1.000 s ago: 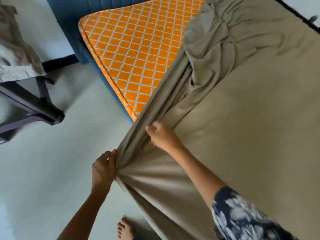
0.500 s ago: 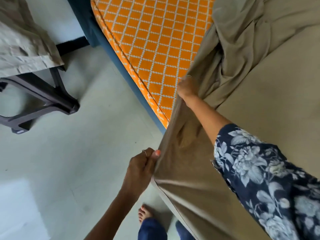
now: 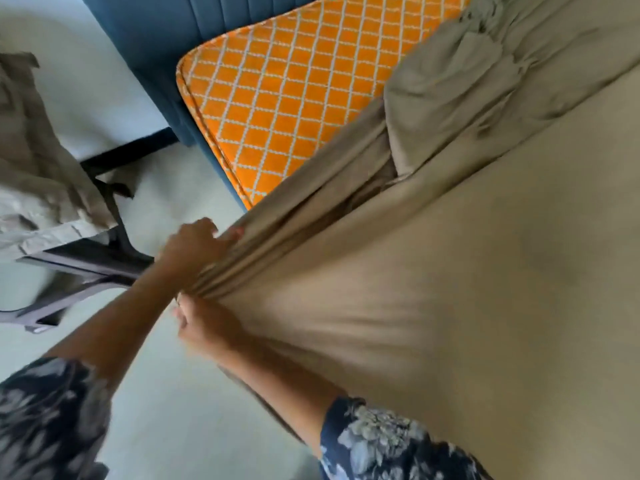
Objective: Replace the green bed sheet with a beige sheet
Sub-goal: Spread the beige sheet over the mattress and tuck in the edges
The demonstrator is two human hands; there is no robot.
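Head view, only cam. Your left hand [image 3: 194, 244] is bunched on the edge of the beige sheet [image 3: 450, 289], fingers curled into the gathered folds. Your right hand [image 3: 204, 327] sits just below it, nearer you, gripping the same gather where the folds fan out to the right. Hands nearly touching, both pulling cloth toward the floor side.

Progress, as a guess: beige sheet covers most of the bed to the right of your hands and lies fairly smooth there. Up and right of the left hand it's still heaped in a wrinkled pile, and the orange quilted mattress [image 3: 277, 98] corner is bare above your hands. So the far corner and this side edge still need spreading and tucking. No green sheet seen anywhere, prob already off, can't confirm. Roughly past halfway.

Blue headboard [image 3: 194, 22] runs behind the bare corner. Left of your hands: dark chair frame [image 3: 86, 265] on the pale floor [image 3: 173, 410], w/ a crumpled greyish-beige cloth [image 3: 38, 181] on it; can't tell what that cloth is.

Hard to see: motion blur on both hands and forearms, so exact finger placement is unclear. Sheet hem is buried in the gather. Floral sleeves [image 3: 388, 445] cut off at frame bottom. Rest of bed runs out of frame right.
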